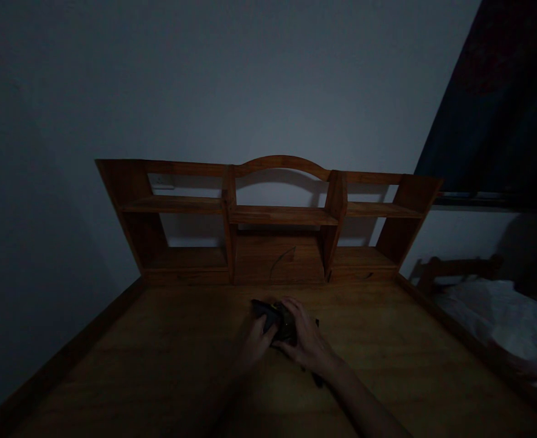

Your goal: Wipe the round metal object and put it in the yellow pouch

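Low over the wooden desk top [181, 347], both hands are closed on a small black object [268, 314] with a flat, dark flap-like part at its left and a small yellow spot on top. The dim light hides what kind of thing it is. My left hand [255, 345] grips the flap side, thumb on top. Round the other side curls my right hand [308, 342], fingers over the top edge and thumb below. Partly under my right wrist lies a dark strap-like piece [317, 380]; whether it joins the object cannot be seen.
A wooden shelf unit [284, 216] stands along the desk's back edge against a pale wall [250, 79]. A thin dark line, perhaps a cord [281, 258], shows in its middle bay. Right of the desk are white bedding [509, 316] and a dark curtain [500, 121].
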